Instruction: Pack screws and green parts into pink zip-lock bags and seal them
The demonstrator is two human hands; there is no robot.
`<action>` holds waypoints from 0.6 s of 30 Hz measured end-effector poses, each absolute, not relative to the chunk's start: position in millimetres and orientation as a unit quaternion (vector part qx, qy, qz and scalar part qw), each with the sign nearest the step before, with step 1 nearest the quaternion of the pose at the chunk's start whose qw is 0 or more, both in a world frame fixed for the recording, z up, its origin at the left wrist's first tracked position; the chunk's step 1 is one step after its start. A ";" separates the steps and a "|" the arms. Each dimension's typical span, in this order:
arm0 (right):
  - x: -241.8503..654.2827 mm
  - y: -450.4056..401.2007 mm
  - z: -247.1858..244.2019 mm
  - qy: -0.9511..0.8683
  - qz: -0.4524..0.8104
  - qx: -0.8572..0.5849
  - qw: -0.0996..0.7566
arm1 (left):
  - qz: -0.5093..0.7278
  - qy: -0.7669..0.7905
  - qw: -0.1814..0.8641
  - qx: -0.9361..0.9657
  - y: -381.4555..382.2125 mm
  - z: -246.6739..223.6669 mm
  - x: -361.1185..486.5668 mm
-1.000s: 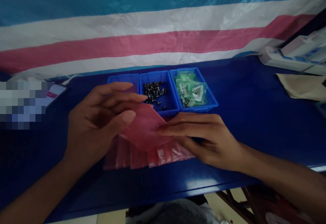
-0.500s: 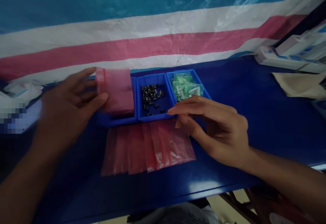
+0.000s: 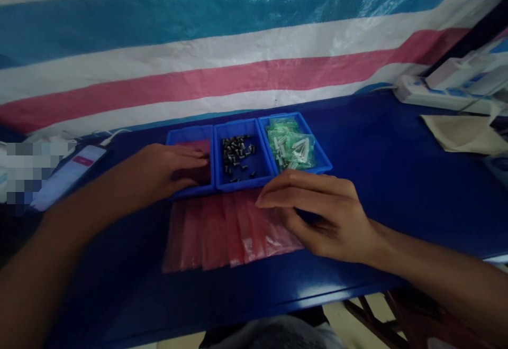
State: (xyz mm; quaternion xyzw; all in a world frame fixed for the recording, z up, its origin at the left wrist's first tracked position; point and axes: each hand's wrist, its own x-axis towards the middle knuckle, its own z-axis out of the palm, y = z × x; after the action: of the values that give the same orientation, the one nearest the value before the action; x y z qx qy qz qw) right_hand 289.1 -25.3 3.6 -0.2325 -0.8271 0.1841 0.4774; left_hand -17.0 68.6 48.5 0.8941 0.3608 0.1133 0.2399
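My left hand (image 3: 174,166) reaches into the left blue tray (image 3: 171,140), its fingers stretched out over the pink plastic bags (image 3: 193,147) lying inside. The fingertips are partly in shadow against the bags. My right hand (image 3: 317,206) hovers at or just above the right part of a fanned row of pink bags (image 3: 214,232) in front of the trays. Its fingers are loosely bent, with nothing visible in them; the thumb tip is partly hidden. Beside my left hand, the middle tray (image 3: 257,174) contains small black screws (image 3: 236,150).
The right tray (image 3: 322,163) holds small clear-and-green packets (image 3: 293,143) with white pieces inside. A phone (image 3: 71,174) with a cable lies at the left. At the right are a white power strip (image 3: 428,95) and a beige sheet (image 3: 460,132). A striped tarp (image 3: 238,79) hangs behind the blue table (image 3: 377,153).
My left hand has lowered the stack of pink bags into the left tray and spread its fingers over it. My right hand has moved slightly down and towards me.
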 end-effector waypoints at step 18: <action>276.2 -29.5 -32.0 -0.972 0.086 -0.114 0.186 | 0.243 0.297 -0.053 0.922 22.2 23.5 3.5</action>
State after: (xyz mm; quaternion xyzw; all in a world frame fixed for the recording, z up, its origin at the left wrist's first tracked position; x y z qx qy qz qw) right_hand 276.2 -29.5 -32.0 -0.1139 -0.9721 0.0856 0.1865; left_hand 3.5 22.2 23.5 0.9219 0.2972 0.2428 -0.0532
